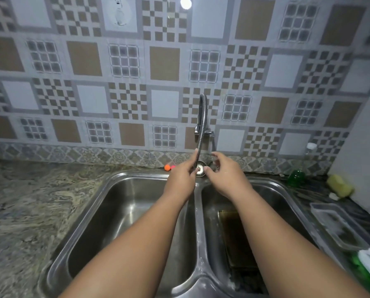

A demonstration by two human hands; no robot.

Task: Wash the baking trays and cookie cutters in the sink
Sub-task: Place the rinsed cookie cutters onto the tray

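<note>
While left hand (181, 179) fingers pinch ribbed metal tap hose (201, 130), right hand (227, 175) fingers hang apart, curled; dark flat baking tray (231, 231) lies in right steel sink (115, 211) basin.

Glossy stainless-steel sink (141, 176), ribbed chrome tap hose (202, 125), polished marbled stone counter (29, 201), glazed wall tiles (124, 61)

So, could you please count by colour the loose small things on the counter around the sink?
Orange: 1, a small ball behind the left basin
Green: 1, a bottle at the right
Yellow: 1, a sponge at the far right
Clear: 1, a tray beside the right basin
Total: 4
</note>
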